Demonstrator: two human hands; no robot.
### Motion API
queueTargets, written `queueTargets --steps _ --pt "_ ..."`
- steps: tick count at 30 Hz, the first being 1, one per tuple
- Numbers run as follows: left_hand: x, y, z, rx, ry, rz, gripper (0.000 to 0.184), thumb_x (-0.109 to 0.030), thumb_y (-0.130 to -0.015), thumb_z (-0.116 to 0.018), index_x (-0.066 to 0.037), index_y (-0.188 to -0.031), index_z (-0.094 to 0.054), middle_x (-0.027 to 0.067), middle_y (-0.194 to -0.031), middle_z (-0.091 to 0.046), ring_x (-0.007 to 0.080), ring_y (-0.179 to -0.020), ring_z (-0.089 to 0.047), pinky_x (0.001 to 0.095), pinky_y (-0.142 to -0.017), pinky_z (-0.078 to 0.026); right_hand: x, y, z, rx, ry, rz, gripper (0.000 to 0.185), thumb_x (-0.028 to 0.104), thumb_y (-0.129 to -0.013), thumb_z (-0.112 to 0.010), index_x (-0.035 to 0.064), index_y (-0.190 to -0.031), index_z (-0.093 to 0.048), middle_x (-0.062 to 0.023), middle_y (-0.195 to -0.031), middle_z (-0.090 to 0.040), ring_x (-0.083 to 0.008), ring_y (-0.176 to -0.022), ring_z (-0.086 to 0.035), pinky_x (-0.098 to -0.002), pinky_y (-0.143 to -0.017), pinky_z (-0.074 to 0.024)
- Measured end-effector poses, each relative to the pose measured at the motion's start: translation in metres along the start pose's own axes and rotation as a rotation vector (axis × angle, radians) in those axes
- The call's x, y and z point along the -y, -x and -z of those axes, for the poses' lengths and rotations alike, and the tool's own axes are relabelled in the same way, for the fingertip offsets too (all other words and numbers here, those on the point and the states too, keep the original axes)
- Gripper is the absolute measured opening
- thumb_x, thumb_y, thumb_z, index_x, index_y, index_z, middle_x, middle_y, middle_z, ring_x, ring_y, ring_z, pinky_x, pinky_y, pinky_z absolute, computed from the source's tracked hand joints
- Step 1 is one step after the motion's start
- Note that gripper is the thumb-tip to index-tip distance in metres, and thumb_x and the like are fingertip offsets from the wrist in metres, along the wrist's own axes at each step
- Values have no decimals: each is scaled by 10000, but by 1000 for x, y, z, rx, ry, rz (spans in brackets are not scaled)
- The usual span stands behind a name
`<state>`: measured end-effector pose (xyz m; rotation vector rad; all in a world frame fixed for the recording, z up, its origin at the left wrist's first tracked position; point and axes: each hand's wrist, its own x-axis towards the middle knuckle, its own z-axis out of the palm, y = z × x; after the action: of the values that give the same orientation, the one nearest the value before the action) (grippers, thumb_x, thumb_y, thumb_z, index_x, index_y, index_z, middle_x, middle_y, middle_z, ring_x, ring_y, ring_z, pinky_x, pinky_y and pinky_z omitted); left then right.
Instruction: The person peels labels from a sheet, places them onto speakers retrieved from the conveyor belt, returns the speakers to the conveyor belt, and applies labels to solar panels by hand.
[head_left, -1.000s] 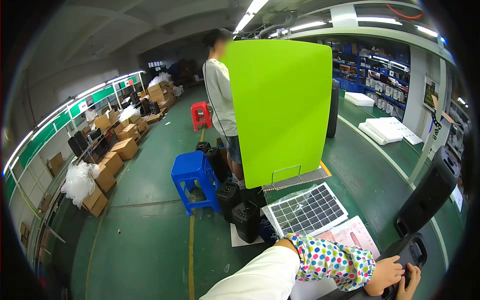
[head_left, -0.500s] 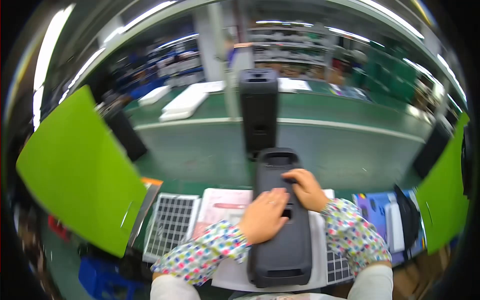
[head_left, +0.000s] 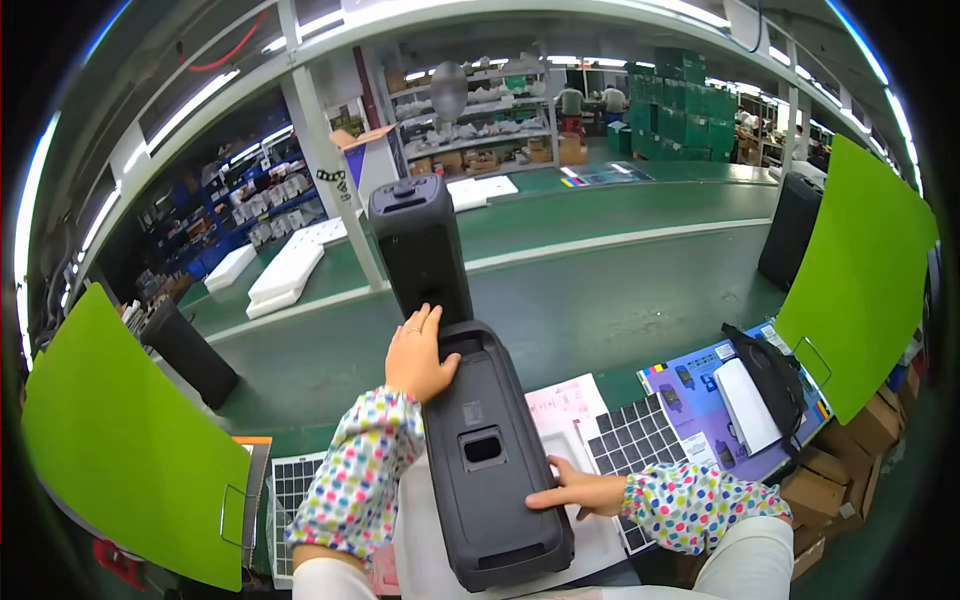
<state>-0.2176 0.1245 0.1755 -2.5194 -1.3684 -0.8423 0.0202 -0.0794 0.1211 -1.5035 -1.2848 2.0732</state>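
Observation:
A black, box-shaped speaker [head_left: 460, 415] lies on a white sheet in front of me, with a rectangular cutout in its upper face. My left hand [head_left: 418, 360] rests at its far left edge, fingers stretched forward and thumb on the upper face. At the near right side, my right hand [head_left: 580, 491] holds the edge, thumb across the upper face and fingers by the side wall, partly hidden. Just beyond stands a second, upright black speaker [head_left: 422, 250], close to my left fingertips.
Green panels [head_left: 130, 440] flank the work area. On the right are a printed purple box [head_left: 690, 385], a white block [head_left: 745, 405] and a black bag strap. Gridded sheets [head_left: 640, 435] and pink paper [head_left: 560, 402] lie beside the speaker. A green bench [head_left: 620, 270] runs behind.
My view has turned to the right. My left hand went from the speaker's middle to its far left edge; my right hand went from the far end to the near right side.

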Motion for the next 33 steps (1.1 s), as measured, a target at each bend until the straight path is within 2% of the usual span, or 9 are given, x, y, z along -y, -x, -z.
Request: queueTargets --steps 3,5,6,10,15,18,23,28,33 --pt "26 -35 -31 317 182 293 610 -373 -736 -789 -53 -1238 -658 181 -1190 -683 333 -1136 -627 414 -1004 -480 -12 -7 -3 15 -132 92 1349 513 -704 -840 -7 -1550 72 -321 -1561 -160 -463 -1439 -264 -691 -992 -391" --pt "11 -47 -14 279 179 259 485 -412 -675 -816 -62 -1005 -759 160 -942 -737 325 -936 -694 399 -879 -534 -17 -6 -5 -2 -161 143 1332 483 -704 -842 -27 -1544 57 -322 -1553 -188 -473 -1418 -296 -708 -978 -386" --pt "9 -53 -15 164 194 190 431 -405 -644 -838 -60 -895 -775 138 -836 -736 306 -832 -705 395 -810 -544 -19 -1 -6 -76 -146 134 1296 392 -721 -865 39 -1564 55 -280 -1501 -302 -390 -1394 -358 -594 -985 -451" --pt "-58 -102 79 -282 266 -37 392 -266 -605 -917 -13 -795 -686 110 -742 -673 270 -713 -662 356 -688 -518 -14 12 7 -306 79 647 1330 348 -695 -882 -11 -1553 69 -295 -1575 -165 -395 -1480 -202 -450 -1204 -197" --pt "-121 -149 135 -609 465 -196 341 -64 -644 -880 -10 -932 -705 133 -907 -728 256 -809 -698 340 -749 -540 53 -1 122 -570 433 1113 1295 300 -671 -869 -36 -1563 7 -312 -1562 -229 -379 -1472 -256 -400 -1204 -222" --pt "-131 -161 77 -708 307 -290 400 50 -580 -790 -55 -948 -676 123 -1041 -693 342 -1104 -621 412 -944 -497 63 -43 186 -751 457 1016 1160 164 -725 -833 42 -1587 -67 -270 -1515 -384 -382 -1404 -398 -403 -1160 -327" --pt "-122 -175 -36 -718 315 -340 359 42 -614 -747 -98 -920 -620 22 -1131 -670 309 -1191 -578 589 -1064 -395 57 -139 255 -1025 477 756 1135 29 -749 -803 152 -1601 -63 -229 -1465 -476 -418 -1326 -474 -435 -1095 -414" --pt "-120 -189 -57 -563 256 -252 377 8 -664 -729 -96 -1004 -605 53 -1185 -633 311 -1227 -535 560 -1070 -393 27 -173 272 -1147 369 668 765 291 -855 -736 -9 -1458 -373 -252 -1235 -644 -423 -1152 -604 -472 -977 -487" --pt "-113 -205 -55 -418 206 -366 452 -35 -709 -722 -72 -1135 -575 76 -1283 -595 323 -1274 -499 456 -1087 -383 -25 -85 208 -725 659 591 337 270 -838 -725 23 -1067 -703 -209 -1072 -671 -386 -1066 -623 -426 -931 -505"
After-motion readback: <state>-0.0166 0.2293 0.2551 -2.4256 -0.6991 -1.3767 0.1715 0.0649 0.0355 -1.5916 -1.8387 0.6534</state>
